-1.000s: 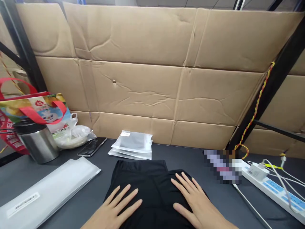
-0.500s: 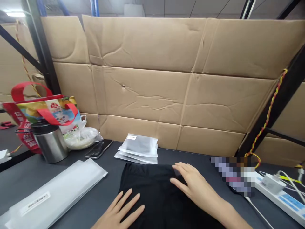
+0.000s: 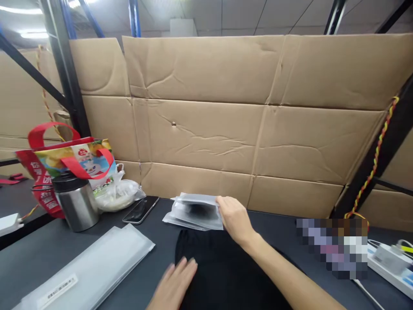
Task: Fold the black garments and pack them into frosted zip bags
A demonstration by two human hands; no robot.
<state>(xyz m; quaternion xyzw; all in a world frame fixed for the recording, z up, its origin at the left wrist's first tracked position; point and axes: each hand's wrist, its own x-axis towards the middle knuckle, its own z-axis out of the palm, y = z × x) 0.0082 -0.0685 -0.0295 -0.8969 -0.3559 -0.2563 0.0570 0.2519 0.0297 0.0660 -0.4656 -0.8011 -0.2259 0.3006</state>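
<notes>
A black fabric garment (image 3: 222, 271) lies on the table in front of me, its lower part running out of view. My left hand (image 3: 176, 282) is open at the garment's left edge, fingers stretched and slightly blurred. Beyond the garment sits a small stack of frosted plastic bags (image 3: 180, 220). My right hand (image 3: 235, 218) reaches across and pinches the right edge of the top plastic bag (image 3: 193, 201), which is tilted up off the others. The thumb is partly hidden.
Larger frosted bags (image 3: 87, 267) with a barcode label lie at left. Behind them stand a steel flask (image 3: 79, 204), a tote bag (image 3: 77, 159) and a phone (image 3: 142, 209). A power strip (image 3: 392, 269) lies at right. A cardboard wall (image 3: 206, 142) closes off the back.
My right hand has left the garment, moved forward and taken hold of the top small bag, lifting it. My left hand has shifted slightly right. The view has tilted a little.
</notes>
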